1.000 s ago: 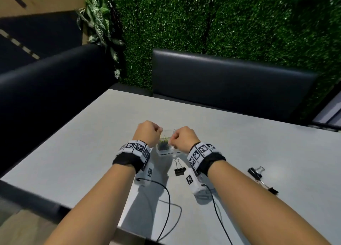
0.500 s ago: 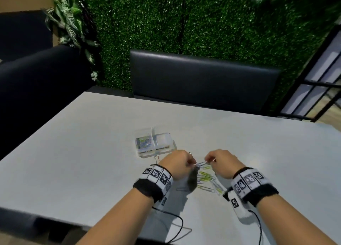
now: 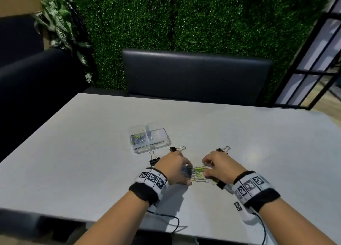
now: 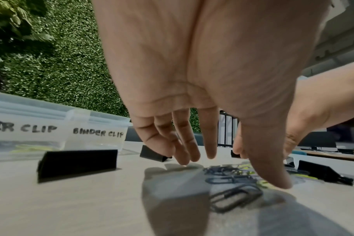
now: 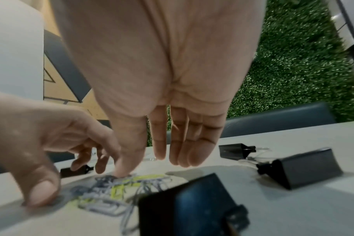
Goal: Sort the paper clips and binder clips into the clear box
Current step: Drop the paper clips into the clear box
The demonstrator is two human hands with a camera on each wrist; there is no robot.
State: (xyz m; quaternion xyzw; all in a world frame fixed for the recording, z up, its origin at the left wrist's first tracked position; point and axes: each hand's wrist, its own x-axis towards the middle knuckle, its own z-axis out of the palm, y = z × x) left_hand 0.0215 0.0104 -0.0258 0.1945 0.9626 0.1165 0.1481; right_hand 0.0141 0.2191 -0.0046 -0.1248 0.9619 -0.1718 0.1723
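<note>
While head view hides fingers, wrist views show left hand (image 4: 192, 95), right hand (image 5: 162, 87) spread over paper clips (image 5: 119, 188).

On the clear box (image 4: 57, 126) front I read handwritten "BINDER CLIP" on the right compartment, and "ER CLIP" on the left one.

A pale grey table (image 3: 92, 152) is seen carrying a clear box (image 3: 149, 140) with its labelled front facing the person, black binder clips (image 3: 154, 159) scattered just beside it, and — nearer the front edge — a heap of paper clips (image 3: 198, 173).
</note>
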